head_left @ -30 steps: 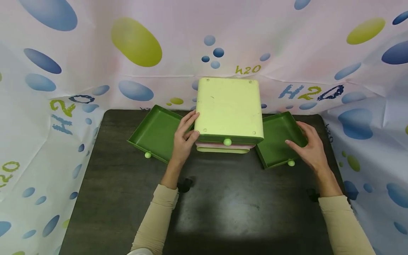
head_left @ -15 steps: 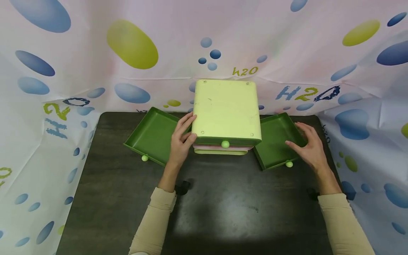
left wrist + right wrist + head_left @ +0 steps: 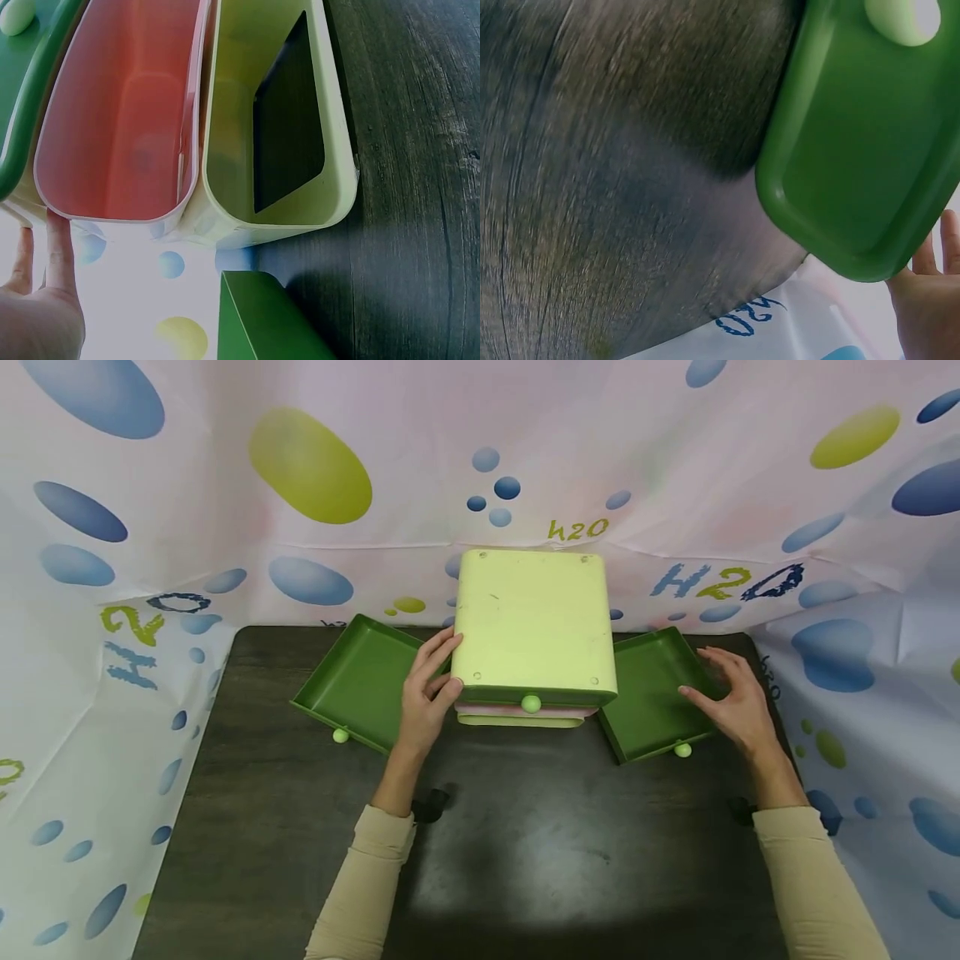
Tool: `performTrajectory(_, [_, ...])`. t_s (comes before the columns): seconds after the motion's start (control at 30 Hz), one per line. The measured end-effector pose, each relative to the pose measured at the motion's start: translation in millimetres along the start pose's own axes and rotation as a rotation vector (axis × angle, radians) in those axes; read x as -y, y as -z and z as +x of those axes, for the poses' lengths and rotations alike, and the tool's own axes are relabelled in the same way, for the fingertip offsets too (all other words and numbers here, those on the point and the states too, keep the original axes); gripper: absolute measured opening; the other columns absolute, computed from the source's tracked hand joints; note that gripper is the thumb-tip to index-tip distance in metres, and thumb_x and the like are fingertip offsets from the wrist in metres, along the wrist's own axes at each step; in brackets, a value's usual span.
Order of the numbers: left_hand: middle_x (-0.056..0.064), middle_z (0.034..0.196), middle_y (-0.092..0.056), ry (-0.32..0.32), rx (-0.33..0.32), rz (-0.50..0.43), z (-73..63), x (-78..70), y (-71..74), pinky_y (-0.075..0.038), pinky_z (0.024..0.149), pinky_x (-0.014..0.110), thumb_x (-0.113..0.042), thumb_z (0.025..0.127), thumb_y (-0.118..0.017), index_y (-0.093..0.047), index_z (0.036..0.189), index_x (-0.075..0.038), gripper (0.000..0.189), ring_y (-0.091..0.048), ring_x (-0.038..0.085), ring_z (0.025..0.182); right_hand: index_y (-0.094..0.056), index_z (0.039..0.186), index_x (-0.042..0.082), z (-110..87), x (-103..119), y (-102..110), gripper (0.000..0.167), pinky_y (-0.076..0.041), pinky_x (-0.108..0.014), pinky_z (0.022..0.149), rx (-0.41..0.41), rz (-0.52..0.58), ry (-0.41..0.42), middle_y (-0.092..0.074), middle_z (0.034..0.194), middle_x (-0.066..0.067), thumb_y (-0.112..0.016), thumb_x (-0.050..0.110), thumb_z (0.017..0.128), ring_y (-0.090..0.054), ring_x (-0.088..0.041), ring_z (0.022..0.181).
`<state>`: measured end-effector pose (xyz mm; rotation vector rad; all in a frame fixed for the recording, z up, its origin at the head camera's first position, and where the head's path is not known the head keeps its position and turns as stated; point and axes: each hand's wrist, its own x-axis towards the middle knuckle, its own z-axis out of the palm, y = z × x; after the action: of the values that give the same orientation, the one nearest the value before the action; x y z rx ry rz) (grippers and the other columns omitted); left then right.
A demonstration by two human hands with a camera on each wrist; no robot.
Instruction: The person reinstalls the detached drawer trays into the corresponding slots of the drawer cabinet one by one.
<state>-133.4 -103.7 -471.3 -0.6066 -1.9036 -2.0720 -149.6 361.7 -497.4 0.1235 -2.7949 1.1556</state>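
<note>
A pale yellow-green drawer unit (image 3: 536, 618) of stacked compartments stands at the back of the table. Its top holds a green drawer with a round knob (image 3: 531, 703). Below, the pink compartment (image 3: 127, 112) and the yellow compartment (image 3: 232, 127) have no drawers in them. My left hand (image 3: 423, 702) rests its extended fingers against the unit's left side. My right hand (image 3: 738, 697) is at the right side wall of a green drawer (image 3: 652, 693), thumb above its inside and fingers spread apart outside; contact is unclear. A second green drawer (image 3: 363, 672) lies left of the unit, partly hidden by my left hand.
The dark wooden table (image 3: 525, 843) spreads in front of the unit. A patterned sheet (image 3: 420, 460) with ovals and "H2O" lettering hangs behind and along both sides, close to the unit's back and the table's edges.
The head view has shifted slightly. My right hand has moved a little to the right relative to the drawer beside it. My left hand stays against the unit.
</note>
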Motion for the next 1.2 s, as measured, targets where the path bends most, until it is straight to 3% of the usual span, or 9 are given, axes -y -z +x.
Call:
performTrajectory(0.5, [0.017, 0.153, -0.036, 0.003, -0.009, 0.015, 1.0, -2.7, 1.1, -0.052, 0.09, 0.029, -0.05, 0.096, -0.062, -0.05, 0.144, 0.003, 0.073, -0.042, 0.031, 0.137, -0.049, 0.145, 0.004, 1.1, -14, 4, 0.061, -0.036, -0.064, 0.099, 0.047, 0.008, -0.07, -0.037, 0.148, -0.024, -0.073, 0.022, 0.093, -0.04, -0.048, 0.129])
performTrajectory(0.73, [0.015, 0.153, -0.037, 0.019, -0.014, 0.017, -3.1, -1.8, 1.3, -0.052, 0.09, 0.028, -0.049, 0.096, -0.062, -0.051, 0.144, 0.002, 0.07, -0.042, 0.032, 0.136, -0.047, 0.148, 0.008, -3.2, -22, 6, 0.059, -0.037, -0.061, 0.096, 0.104, 0.07, -0.135, -0.037, 0.148, -0.022, -0.068, 0.027, 0.096, -0.041, -0.046, 0.129])
performTrajectory(0.9, [0.015, 0.153, -0.037, 0.011, -0.02, 0.021, -5.9, -1.2, 2.6, -0.052, 0.09, 0.029, -0.048, 0.097, -0.061, -0.051, 0.144, 0.001, 0.069, -0.041, 0.032, 0.137, -0.044, 0.149, 0.008, -2.8, -23, 5, 0.059, -0.034, -0.066, 0.097, 0.147, 0.121, -0.151, -0.036, 0.149, -0.025, -0.064, 0.03, 0.099, -0.038, -0.05, 0.13])
performTrajectory(1.2, [0.016, 0.153, -0.036, 0.014, -0.015, 0.011, -3.1, -0.4, 0.6, -0.052, 0.09, 0.029, -0.05, 0.096, -0.061, -0.05, 0.144, 0.002, 0.071, -0.042, 0.03, 0.137, -0.041, 0.152, 0.01, -3.0, -30, 4, 0.061, -0.034, -0.064, 0.092, 0.169, 0.095, -0.193, -0.036, 0.151, -0.025, -0.06, 0.037, 0.101, -0.039, -0.047, 0.128])
